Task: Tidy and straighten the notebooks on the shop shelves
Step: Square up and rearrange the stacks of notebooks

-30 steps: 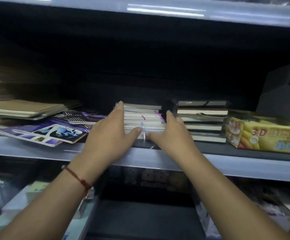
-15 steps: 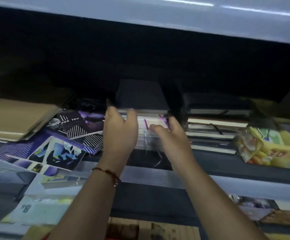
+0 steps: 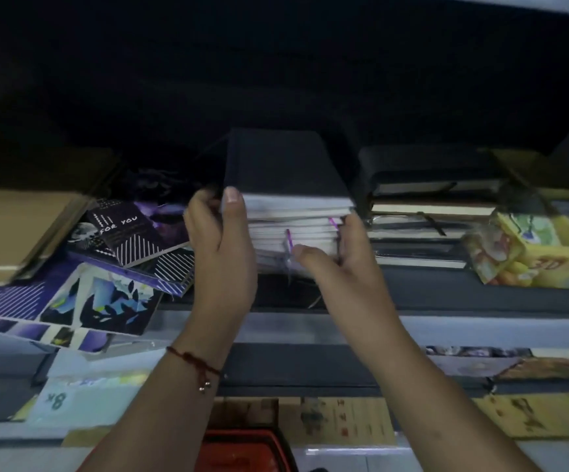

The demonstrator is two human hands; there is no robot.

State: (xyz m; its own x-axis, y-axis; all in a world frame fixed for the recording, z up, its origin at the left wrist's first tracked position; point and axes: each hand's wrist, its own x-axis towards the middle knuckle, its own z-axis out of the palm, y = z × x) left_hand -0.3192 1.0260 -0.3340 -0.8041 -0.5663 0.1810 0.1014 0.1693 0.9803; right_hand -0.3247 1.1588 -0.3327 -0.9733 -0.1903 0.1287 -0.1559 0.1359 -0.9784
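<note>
both hands, left (image 3: 221, 253) and right (image 3: 341, 267), clamp the black stack (image 3: 293, 212) between them; since the earlier frame its top cover shows more fully.

Shelf (image 3: 446, 294): carries everything below.
Middle: notebook stack (image 3: 296, 219) between left hand (image 3: 223, 253) and right hand (image 3: 341, 267).
Left: loose notebooks (image 3: 82, 284), overlapping.
Right: second stack (image 3: 426, 212), then a box (image 3: 548, 257).

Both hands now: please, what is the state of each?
Left hand: closed on the black notebook stack, left side.
Right hand: closed on its right side.
</note>
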